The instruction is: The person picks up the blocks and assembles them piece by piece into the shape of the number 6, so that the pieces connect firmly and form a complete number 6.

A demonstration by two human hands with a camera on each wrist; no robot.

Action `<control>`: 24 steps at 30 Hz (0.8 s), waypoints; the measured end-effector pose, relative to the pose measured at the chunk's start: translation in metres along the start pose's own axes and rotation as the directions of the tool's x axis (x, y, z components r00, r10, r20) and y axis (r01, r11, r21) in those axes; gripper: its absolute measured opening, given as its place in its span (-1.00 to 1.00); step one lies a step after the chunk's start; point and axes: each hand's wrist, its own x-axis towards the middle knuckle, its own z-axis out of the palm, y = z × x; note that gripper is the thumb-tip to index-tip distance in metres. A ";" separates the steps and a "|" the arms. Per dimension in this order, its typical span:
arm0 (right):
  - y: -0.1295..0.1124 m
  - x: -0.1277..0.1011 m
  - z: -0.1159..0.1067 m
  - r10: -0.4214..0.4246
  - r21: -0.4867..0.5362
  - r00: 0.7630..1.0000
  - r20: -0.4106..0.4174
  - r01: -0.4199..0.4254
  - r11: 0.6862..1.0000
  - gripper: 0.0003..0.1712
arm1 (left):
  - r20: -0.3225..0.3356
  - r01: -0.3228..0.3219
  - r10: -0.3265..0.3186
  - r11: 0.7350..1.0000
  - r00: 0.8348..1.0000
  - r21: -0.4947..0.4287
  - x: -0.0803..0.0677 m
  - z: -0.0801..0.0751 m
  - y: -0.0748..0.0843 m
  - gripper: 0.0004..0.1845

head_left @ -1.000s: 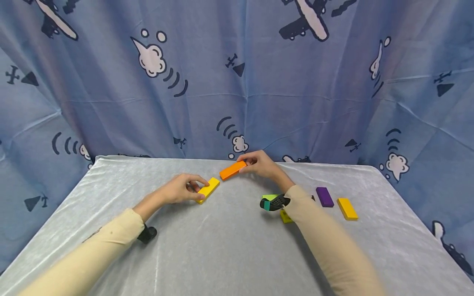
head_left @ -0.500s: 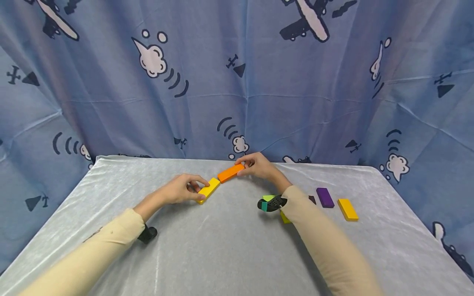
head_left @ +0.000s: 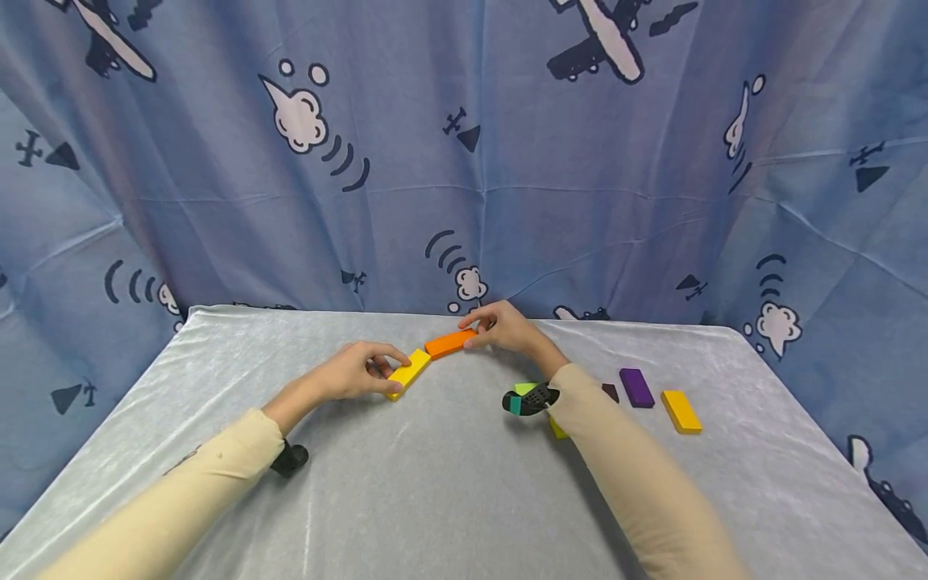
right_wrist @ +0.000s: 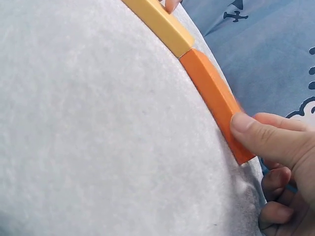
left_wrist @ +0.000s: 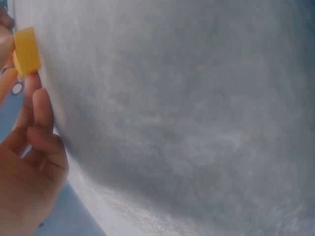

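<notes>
Pale cloth covers the table, and up near its far edge a yellow block and an orange block meet end to end! Towards the right edge lie a purple block and a second yellow block, with green blocks and a dark block part-hidden nearer the middle.

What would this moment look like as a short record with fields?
Left grip: holds a yellow rectangular block
Right grip: pinches an orange rectangular block
Contact: ends touching or nearly so, at a slight angle
Farther right: purple rectangular block, second yellow rectangular block
Partly hidden: at least a lime-green block and a dark brown block
Surface: pale grey fabric
</notes>
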 end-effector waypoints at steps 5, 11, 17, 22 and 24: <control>0.000 -0.002 -0.001 0.029 -0.002 0.999 -0.022 -0.029 1.000 -0.63 | -0.002 -0.006 0.006 1.000 1.000 0.002 0.000 0.000 0.000 -0.58; 0.000 -0.004 -0.002 0.096 0.006 0.994 -0.061 -0.096 0.995 -0.65 | 0.001 0.002 -0.002 1.000 1.000 0.009 0.000 0.000 0.000 -0.58; 0.001 -0.005 -0.004 0.117 -0.014 0.988 -0.100 -0.119 0.993 -0.65 | 0.005 0.005 -0.006 1.000 1.000 0.014 0.000 0.000 -0.001 -0.57; 0.003 -0.006 -0.005 0.129 -0.038 0.986 -0.106 -0.133 0.990 -0.71 | 0.009 0.000 0.000 1.000 1.000 0.014 0.000 0.000 -0.001 -0.57; 0.005 -0.006 -0.005 0.137 -0.029 0.985 -0.101 -0.140 0.990 -0.73 | 0.008 0.002 -0.003 1.000 1.000 0.013 0.000 0.000 -0.002 -0.57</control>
